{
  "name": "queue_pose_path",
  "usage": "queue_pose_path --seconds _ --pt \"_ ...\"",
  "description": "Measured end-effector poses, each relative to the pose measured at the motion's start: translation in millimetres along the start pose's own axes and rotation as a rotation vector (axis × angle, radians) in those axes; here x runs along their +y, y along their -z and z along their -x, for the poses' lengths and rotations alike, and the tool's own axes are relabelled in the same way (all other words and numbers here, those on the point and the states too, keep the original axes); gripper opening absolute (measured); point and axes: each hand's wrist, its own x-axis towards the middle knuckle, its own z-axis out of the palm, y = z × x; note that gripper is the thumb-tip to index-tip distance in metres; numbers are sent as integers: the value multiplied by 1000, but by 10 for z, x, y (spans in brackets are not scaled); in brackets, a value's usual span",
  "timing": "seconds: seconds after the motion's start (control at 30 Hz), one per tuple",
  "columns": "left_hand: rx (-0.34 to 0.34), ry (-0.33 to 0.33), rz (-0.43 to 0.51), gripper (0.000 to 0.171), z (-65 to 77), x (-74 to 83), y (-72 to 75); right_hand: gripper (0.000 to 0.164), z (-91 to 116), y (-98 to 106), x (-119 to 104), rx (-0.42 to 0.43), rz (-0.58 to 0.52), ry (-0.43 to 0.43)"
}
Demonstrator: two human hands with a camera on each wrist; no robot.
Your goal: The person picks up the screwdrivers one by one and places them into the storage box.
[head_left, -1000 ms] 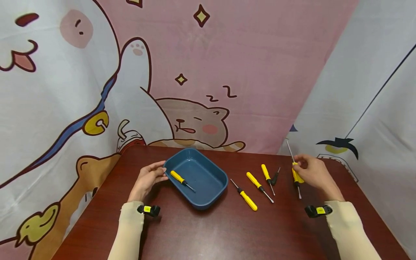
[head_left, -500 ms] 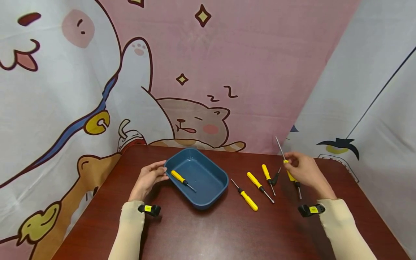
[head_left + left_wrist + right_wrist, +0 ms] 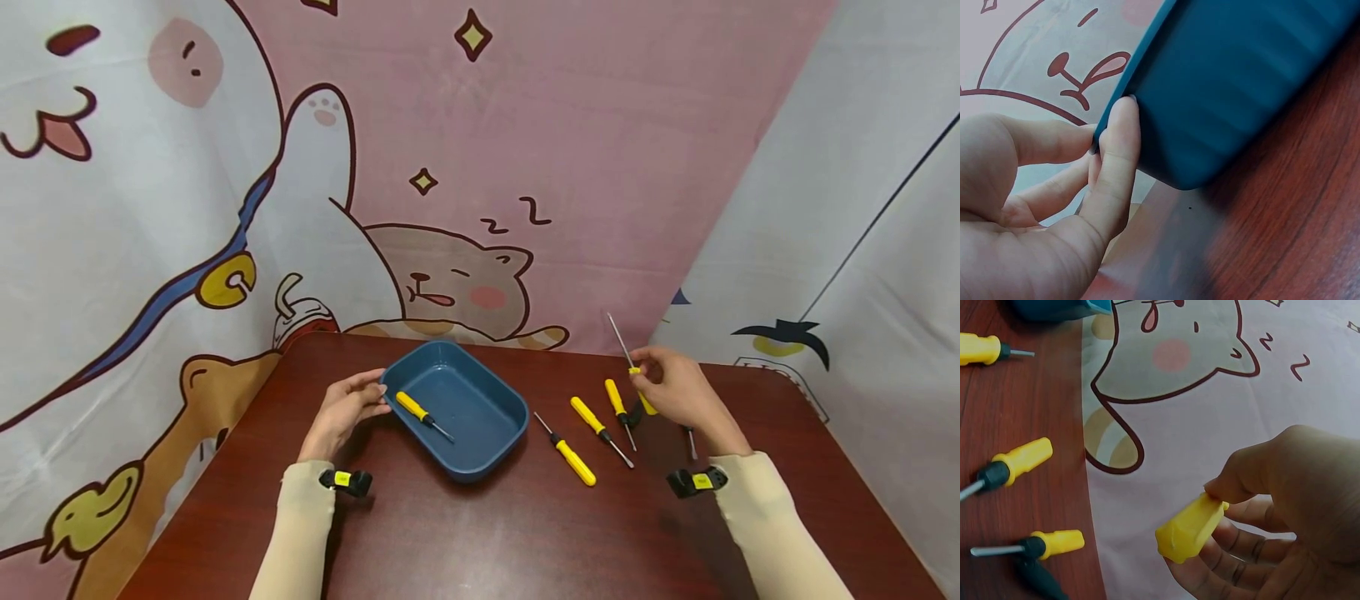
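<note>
Right hand [image 3: 675, 390]: gripping, thumb and fingers pinched on a yellow ridged-handle screwdriver [image 3: 645, 403] with a thin metal shaft. Clock = head view, 12 toward the backdrop. Shaft points at 11, handle butt at 5; tool is up off the table, between 2 and 3 from the tray. In my right wrist view the butt faces the camera and hides the shaft.

Left hand [image 3: 347, 408]: pinching the rim of a dark blue rectangular tray [image 3: 474, 410], plastic-looking, rounded corners. Contact is between 9 and 10 on the tray. In my left wrist view one finger lies on the outer wall.

Inside the tray, on its 9 o'clock side: a short yellow-and-black screwdriver [image 3: 413, 407], tip to 4.

Closest to my right hand, about 5 to 6 from it: a screwdriver with dark collar and metal shaft [image 3: 692, 443]; rest covered by my hand. At 8, a small black tool [image 3: 1038, 578], mostly hidden in the head view. Beside it, a yellow-handled, black-collared screwdriver [image 3: 615, 400], tip to 5. Next toward the tray, a similar one [image 3: 587, 413], tip between 4 and 5. Nearest the tray, another of that kind [image 3: 573, 462], at 4 from it, tip between 10 and 11.

All over a reddish-brown wood-look table [image 3: 480, 546]. Beyond at 12, a pink-and-white cartoon-print fabric backdrop [image 3: 600, 125].
</note>
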Motion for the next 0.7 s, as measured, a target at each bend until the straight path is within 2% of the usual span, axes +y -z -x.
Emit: queue_pose_path --seconds 0.47,0.7 --pt "-8 10 22 46 6 -6 16 29 -66 -151 -237 -23 -27 47" --pt "8 11 19 46 1 4 -6 29 -100 -196 -328 -9 -21 102"
